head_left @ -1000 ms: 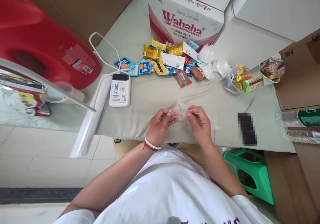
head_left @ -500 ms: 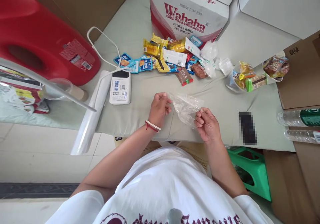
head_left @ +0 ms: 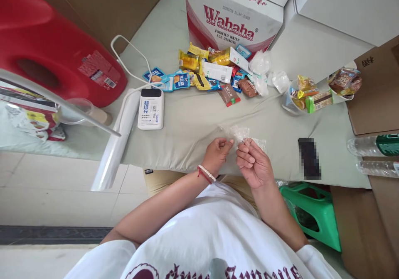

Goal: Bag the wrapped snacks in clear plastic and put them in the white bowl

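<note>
A clear, crumpled plastic bag is bunched up between my two hands, above the front part of the cloth-covered table. My right hand pinches it between thumb and fingertips, and a loose end sticks out behind those fingers. Thumb and forefinger of my left hand are closed at the bag's left side, with thin film showing just beyond the knuckles. Beyond the hands lies a heap of wrapped snacks, with a brown snack packet nearest to me. Crumpled clear bags lie at the heap's right end.
A white power bank with a cable and a plastic film roll lie left, near a red jug. Right are snack-filled cups, a dark blurred-out object and bottles. A Wahaba-style water carton stands behind.
My left hand has moved right and a little toward me, close to my right hand. The plastic bag, spread out between the hands before, is now gathered into a bunch.
</note>
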Demonstrator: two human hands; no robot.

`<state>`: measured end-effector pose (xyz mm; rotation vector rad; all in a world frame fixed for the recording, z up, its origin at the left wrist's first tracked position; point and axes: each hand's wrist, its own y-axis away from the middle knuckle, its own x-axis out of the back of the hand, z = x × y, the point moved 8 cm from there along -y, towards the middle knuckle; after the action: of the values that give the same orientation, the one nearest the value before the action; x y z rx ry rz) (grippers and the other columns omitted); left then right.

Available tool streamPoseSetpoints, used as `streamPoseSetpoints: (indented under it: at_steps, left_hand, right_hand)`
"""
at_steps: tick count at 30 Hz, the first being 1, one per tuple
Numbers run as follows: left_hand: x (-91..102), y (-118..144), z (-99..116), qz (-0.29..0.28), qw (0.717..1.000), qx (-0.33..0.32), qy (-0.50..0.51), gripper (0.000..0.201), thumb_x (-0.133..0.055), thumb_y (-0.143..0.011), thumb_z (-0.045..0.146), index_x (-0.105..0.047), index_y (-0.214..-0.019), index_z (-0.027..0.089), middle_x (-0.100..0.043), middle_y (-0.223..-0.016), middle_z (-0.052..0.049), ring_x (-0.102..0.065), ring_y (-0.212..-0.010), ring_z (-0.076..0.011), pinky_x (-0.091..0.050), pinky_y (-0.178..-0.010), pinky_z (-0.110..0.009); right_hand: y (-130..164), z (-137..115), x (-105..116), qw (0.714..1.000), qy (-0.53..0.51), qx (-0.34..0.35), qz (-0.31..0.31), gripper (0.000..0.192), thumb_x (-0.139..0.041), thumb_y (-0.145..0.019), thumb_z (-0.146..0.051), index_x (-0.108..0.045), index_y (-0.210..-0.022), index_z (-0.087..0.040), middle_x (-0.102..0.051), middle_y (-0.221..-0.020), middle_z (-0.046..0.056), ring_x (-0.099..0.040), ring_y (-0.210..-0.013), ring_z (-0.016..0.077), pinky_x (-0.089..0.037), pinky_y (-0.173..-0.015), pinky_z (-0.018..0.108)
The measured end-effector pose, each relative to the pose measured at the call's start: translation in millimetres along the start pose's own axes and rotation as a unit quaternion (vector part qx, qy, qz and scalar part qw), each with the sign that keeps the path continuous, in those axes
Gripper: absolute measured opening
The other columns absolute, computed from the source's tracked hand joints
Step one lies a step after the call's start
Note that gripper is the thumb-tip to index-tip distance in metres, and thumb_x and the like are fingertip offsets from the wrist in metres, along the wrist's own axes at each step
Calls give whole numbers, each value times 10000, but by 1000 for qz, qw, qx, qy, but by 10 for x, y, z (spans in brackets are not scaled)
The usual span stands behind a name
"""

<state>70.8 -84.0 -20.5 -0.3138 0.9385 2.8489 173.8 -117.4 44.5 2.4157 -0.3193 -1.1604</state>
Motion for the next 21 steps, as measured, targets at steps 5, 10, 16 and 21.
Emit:
streamPoseSetpoints:
  at_steps: [5, 10, 16, 21]
  left_hand:
    - [-122, 13, 100, -39, 994, -59, 80, 358, -834, -722, 472, -617, -727, 187, -582, -732, 19, -484, -691, -111, -404, -615, -247]
    - [-33, -29, 165, -56, 986, -88, 131, 394, -827, -732, 499, -576, -800, 203, -637, -812, 17, -572, -774, -112, -471, -728, -243]
    - [140, -63, 223, -57, 991, -103, 60, 336, -708, -844, 477, -484, -817, 228, -468, -625, 91, -386, -500, -72, -358, -490, -211]
    - [783, -110, 333, 64, 983, -165, -50, 207, -665, -839, 379, -524, -841, 227, -466, -583, 90, -398, -480, -86, -339, -459, -210]
  right_hand:
    - [160, 1, -75, 999, -32, -25, -23, 209, -795, -828, -157, -593, -868, -194, -508, -715, -62, -323, -459, 2, -362, -396, 58]
    - [144, -410, 178, 997, 30, 71, 20, 242, -815, -795, -183, -588, -876, -198, -489, -720, -74, -286, -458, 2, -318, -386, 73]
    - [108, -780, 631, 903, 332, 248, 116, 300, -749, -883, -431, -559, -1023, -246, -596, -833, -35, -541, -625, 87, -487, -566, 205]
    - [749, -1507, 1384, 587, 624, 381, 349, 695, -677, -869, -573, -465, -1412, -195, -598, -1295, 163, -586, -1214, 295, -545, -947, 470]
